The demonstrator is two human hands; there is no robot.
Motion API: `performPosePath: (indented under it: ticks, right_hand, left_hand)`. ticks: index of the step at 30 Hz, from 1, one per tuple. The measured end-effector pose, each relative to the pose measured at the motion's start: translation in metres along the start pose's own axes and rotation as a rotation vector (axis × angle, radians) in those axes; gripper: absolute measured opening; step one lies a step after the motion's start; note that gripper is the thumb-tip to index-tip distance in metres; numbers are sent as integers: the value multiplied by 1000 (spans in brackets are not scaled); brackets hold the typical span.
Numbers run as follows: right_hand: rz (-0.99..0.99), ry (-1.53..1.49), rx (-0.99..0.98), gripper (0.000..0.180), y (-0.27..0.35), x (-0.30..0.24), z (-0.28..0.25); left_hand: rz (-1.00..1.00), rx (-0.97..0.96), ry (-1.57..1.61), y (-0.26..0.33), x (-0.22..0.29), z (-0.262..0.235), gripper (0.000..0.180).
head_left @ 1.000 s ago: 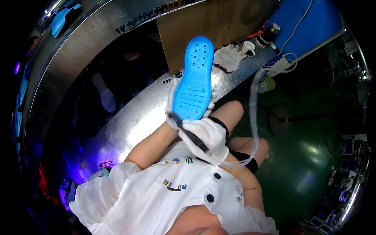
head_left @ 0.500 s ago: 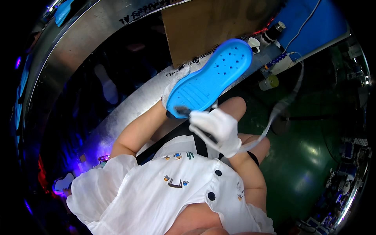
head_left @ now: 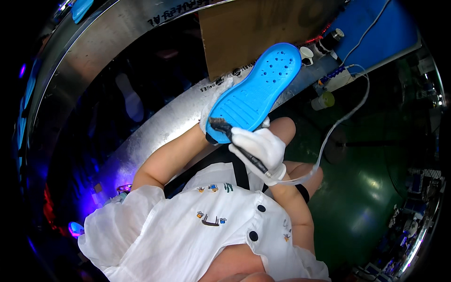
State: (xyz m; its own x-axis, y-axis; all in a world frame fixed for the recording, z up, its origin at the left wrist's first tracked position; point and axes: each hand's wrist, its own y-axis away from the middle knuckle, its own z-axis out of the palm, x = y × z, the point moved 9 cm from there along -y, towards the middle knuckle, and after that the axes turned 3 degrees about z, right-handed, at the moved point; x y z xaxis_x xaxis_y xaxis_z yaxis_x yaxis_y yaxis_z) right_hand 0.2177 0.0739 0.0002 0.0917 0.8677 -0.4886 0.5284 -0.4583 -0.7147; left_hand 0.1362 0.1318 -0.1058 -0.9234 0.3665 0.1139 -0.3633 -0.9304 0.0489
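A bright blue shoe sole [head_left: 256,96], with small holes in its upper part and ridges lower down, is tilted over the metal ledge. My left hand [head_left: 213,102], in a white glove, grips it from behind along its left edge; most of those fingers are hidden. In my white-gloved right hand [head_left: 261,146] is a black brush [head_left: 221,126], fingers closed around its handle. Its dark bristles meet the sole's lower end, near the left edge. From the rear of the handle a clear hose [head_left: 323,152] runs off to the right.
Behind the sole a cardboard sheet [head_left: 244,35] stands on the metal ledge [head_left: 150,127]. A white cup [head_left: 306,55] and a dark flask [head_left: 329,41] sit right of it. A pale sole [head_left: 129,96] lies in the dark area at left. Beyond my right knee is a container with a yellow-green top [head_left: 324,100].
The sole has shifted slightly right. My right hand has moved the brush a little up along the sole's lower end. At far left, a pale object has mostly gone from sight.
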Motion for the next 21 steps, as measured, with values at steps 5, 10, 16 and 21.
performPosePath:
  ticks: [5, 10, 16, 21]
  right_hand:
    - [-70, 20, -95, 31, 0, -8, 4]
    - [-120, 28, -202, 27, 0, -8, 5]
    - [-116, 67, -360, 23, -8, -4, -3]
    - [92, -81, -459, 20, 1, 4, 10]
  left_hand:
    - [-20, -81, -146, 0, 1, -17, 80]
    - [23, 59, -161, 1, 10, -31, 76]
    - [-52, 292, -329, 15, 20, -44, 64]
    - [-141, 206, -517, 11, 25, -31, 61]
